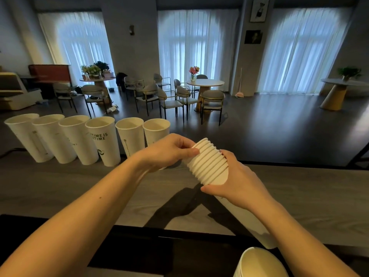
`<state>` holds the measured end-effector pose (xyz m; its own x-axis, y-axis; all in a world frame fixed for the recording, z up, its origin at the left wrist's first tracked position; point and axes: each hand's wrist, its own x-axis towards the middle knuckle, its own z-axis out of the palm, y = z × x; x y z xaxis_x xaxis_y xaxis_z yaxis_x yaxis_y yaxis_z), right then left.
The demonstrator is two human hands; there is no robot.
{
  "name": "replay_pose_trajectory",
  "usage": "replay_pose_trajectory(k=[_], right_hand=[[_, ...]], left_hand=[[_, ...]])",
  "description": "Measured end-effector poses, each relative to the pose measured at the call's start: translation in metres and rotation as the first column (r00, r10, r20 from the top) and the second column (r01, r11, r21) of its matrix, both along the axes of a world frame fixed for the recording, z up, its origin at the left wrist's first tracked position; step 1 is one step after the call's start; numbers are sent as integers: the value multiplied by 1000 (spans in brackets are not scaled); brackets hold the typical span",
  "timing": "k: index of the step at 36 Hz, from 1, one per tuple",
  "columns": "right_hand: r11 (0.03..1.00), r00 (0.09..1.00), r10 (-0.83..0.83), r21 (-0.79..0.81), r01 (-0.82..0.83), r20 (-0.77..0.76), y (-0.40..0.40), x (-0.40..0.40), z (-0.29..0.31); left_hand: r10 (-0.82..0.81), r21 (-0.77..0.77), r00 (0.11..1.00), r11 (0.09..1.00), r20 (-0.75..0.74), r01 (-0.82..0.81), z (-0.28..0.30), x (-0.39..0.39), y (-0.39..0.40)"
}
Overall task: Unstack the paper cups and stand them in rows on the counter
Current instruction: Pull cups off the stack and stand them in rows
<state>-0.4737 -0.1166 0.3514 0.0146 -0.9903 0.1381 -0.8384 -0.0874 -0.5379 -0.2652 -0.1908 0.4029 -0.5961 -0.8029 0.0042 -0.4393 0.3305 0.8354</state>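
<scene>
Left hand [169, 150] pinches the cup stack [207, 162]; right hand [237, 182] grips it.

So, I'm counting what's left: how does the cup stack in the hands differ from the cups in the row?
The stack is nested, tilted and held off the counter by the left hand and right hand. The row of six cups stands separate and upright. Both are white paper.

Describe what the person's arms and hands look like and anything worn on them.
Both forearms are bare up to the picture's lower edge; no sleeves show. The left hand and the right hand wear no gloves, and no rings, watch or bracelets are visible on the fingers or wrists. The fingernails that show on the left hand look short and unpainted. A small dark mark sits on the left forearm.
</scene>
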Motion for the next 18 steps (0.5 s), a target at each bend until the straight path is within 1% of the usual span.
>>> replay_pose_trajectory(k=[2, 4, 7, 9, 11, 12, 13, 14, 16, 18], right_hand=[[1000, 1000, 18, 4, -18, -9, 1, -3, 1], [1000, 1000, 20, 2, -20, -16, 2, -7, 1], [1000, 1000, 12, 8, -12, -24, 4, -13, -1], [1000, 999, -9, 20, 10, -33, 4, -19, -2], [997, 997, -59, 41, 61, -59, 4, -28, -4], [994, 993, -88, 54, 92, -77, 3, -33, -4], [990, 989, -114, 66, 121, -95, 3, -37, -6], [986, 984, -137, 74, 146, -110, 3, -41, -7], [981, 979, -166, 79, 176, -121, 0, -46, -9], [980, 979, -172, 85, 181, -108, -4, -49, -8]], left_hand=[[53, -1, 998, 999, -39, -53, 2, -3, 5], [159, -14, 984, 987, -80, -161, 3, -6, 9], [272, -101, 956, 954, -107, -282, 6, -9, 9], [354, -193, 924, 906, -142, -377, 14, -8, 5], [430, -311, 884, 828, -184, -467, 23, -5, -1], [457, -384, 871, 782, -181, -491, 27, -5, -6], [479, -458, 865, 742, -150, -490, 28, -5, -11], [491, -519, 867, 720, -88, -460, 28, -8, -16], [478, -583, 875, 734, 79, -349, 22, -18, -23], [461, -628, 855, 744, 238, -227, 10, -30, -29]])
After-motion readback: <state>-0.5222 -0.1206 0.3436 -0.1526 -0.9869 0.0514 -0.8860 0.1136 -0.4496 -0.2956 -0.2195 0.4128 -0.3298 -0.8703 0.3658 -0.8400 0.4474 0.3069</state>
